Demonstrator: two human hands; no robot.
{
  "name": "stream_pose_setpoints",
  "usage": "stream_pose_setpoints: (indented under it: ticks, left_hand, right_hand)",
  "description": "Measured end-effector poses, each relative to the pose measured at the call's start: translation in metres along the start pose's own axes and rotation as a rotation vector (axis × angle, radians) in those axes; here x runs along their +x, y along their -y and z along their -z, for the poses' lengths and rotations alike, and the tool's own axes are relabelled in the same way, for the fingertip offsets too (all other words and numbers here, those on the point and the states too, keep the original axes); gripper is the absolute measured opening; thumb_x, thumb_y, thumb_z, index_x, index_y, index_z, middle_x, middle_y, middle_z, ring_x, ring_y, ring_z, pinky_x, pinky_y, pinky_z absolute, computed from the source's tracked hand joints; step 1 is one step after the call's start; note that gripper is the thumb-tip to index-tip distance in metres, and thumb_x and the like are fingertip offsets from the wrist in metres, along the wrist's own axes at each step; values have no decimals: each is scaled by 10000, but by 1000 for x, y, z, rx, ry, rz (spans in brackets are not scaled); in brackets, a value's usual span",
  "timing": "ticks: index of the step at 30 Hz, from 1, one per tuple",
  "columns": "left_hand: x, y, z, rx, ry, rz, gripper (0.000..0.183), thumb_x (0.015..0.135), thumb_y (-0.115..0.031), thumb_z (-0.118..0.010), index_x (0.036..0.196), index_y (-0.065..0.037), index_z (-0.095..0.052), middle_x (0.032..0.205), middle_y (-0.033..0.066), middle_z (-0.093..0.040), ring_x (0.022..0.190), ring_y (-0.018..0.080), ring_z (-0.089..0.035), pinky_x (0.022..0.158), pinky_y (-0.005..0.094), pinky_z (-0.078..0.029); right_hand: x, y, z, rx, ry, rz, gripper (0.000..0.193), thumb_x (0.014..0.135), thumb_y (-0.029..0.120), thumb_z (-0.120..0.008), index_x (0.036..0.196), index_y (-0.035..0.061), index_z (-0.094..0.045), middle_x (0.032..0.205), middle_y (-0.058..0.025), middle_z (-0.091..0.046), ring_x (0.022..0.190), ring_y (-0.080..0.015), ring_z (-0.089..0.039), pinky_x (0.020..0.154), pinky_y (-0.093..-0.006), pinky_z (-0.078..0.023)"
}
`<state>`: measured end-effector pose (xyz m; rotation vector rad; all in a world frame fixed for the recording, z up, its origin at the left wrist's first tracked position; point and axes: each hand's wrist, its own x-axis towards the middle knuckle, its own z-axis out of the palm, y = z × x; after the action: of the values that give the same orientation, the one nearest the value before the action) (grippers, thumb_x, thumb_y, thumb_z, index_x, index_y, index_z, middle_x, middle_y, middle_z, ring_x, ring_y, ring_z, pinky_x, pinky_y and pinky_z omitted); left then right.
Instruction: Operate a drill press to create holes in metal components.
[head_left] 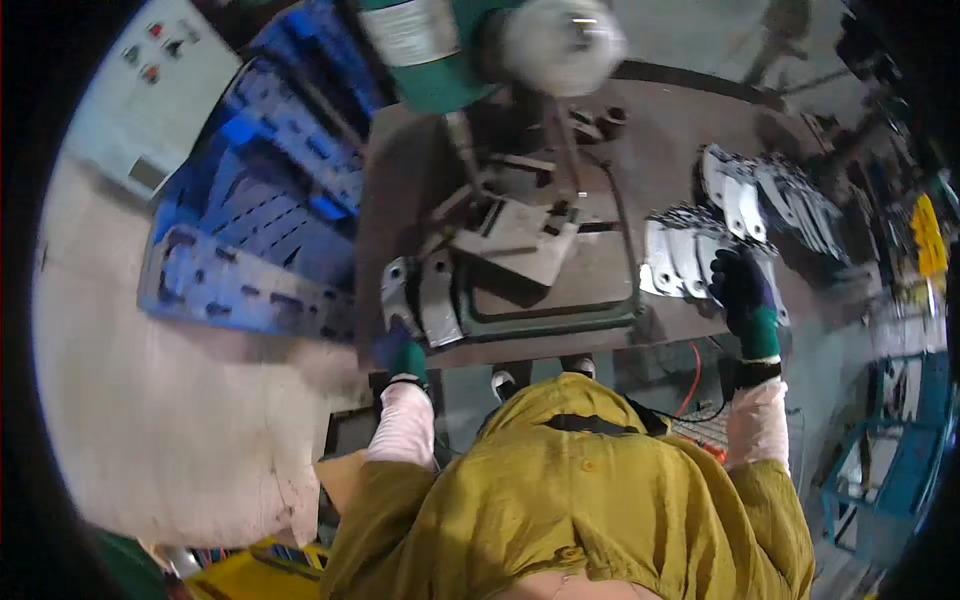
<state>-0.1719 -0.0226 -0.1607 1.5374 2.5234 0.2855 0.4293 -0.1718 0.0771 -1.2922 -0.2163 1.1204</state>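
My left hand (402, 352), in a dark glove with a green cuff, is at the lower end of a curved flat metal plate (396, 290) on the table's left side. Motion smears its fingers, so their grip does not show. Just right of that plate lies a second metal plate (438, 300). Over on the right, my right hand (742, 287), gloved alike, has its fingers apart and bent over a row of similar metal plates (686, 258). Part of a plate shows beside that hand, under its edge.
A green machine (430, 80) with a round pale part stands over the middle of the table, above a metal block (520, 245) on its bed. More plates (795, 205) are stacked at the far right. Blue plastic pallets (255, 285) stand left of the table, near a grey control box (145, 85).
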Motion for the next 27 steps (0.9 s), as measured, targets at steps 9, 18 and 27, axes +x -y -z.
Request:
stream_pose_setpoints:
  ticks: [9, 18, 27]
  left_hand:
    - [11, 23, 21, -9, -132, -300, 586, 845, -376, -718, 1305, -49, -560, 1162, 148, -657, 1066, 314, -616, 839, 421, -520]
    - [38, 3, 22, -507, -165, -100, 566, 835, -433, -682, 1238, -41, -619, 1205, 194, -647, 1101, 333, -621, 934, 422, -479]
    - [7, -59, 38, -257, -178, -115, 610, 873, -521, -620, 1264, -53, -603, 1204, 169, -647, 1090, 319, -619, 924, 388, -482]
  right_hand:
    - [0, 13, 155, -1707, -447, 286, 967, 709, 553, -721, 1458, 69, -347, 1399, -221, -472, 1283, -389, -461, 1079, -481, -345]
    - [11, -33, 118, -2045, -69, 591, 917, 735, 431, -723, 1480, 102, -303, 1491, -169, -375, 1380, -365, -352, 1156, -490, -236]
    - [43, -67, 103, -2154, -197, 752, 444, 880, 160, -474, 1307, 43, -448, 1168, -127, -593, 1048, -303, -604, 893, -452, -480]
